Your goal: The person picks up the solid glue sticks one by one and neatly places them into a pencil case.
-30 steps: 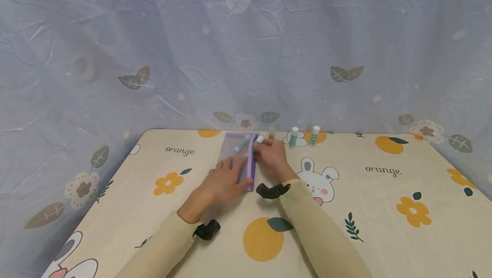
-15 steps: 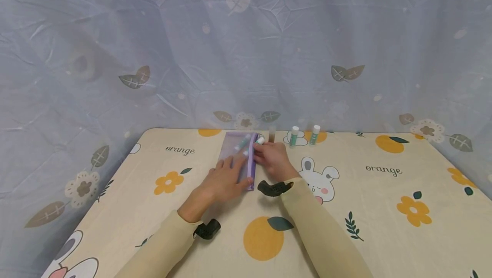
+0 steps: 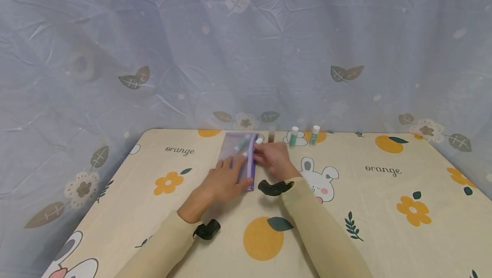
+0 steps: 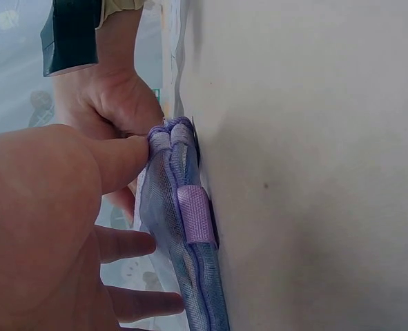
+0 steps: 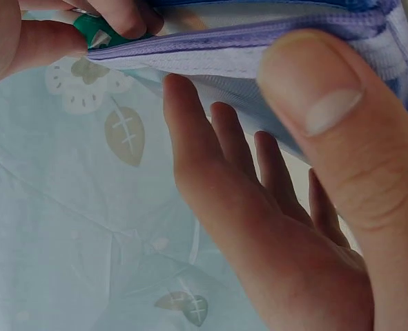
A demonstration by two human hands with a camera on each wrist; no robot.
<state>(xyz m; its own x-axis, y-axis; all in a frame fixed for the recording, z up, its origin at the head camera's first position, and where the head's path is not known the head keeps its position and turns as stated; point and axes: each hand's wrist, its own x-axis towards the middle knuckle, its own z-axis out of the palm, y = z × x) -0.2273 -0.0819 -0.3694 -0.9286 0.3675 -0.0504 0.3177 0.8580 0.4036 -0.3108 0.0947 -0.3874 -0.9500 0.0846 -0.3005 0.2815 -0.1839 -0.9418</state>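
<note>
A purple mesh zipper pouch (image 3: pixel 226 143) lies at the table's back edge, its zipped side facing right. Through the mesh shows a glue stick (image 3: pixel 242 142) with a green label. My left hand (image 3: pixel 223 182) rests spread on the pouch, thumb on the zipper edge; the left wrist view shows that thumb against the pouch's corner (image 4: pixel 169 145). At the opening, my right hand (image 3: pixel 274 158) pinches another glue stick (image 3: pixel 259 141), white cap visible, the rest hidden by fingers and pouch. In the right wrist view its green side (image 5: pixel 96 31) shows between the fingertips.
Two more glue sticks, one nearer (image 3: pixel 294 137) and one further right (image 3: pixel 314 136), stand upright at the back. A small translucent brownish object (image 3: pixel 271 135) is partly behind my right hand. A patterned cloth (image 3: pixel 263 239) covers the table; a grey curtain (image 3: pixel 246 56) hangs behind.
My right hand has shifted slightly toward me, and less of the glue stick's green part shows at the pouch opening. My left hand has stayed in place.
</note>
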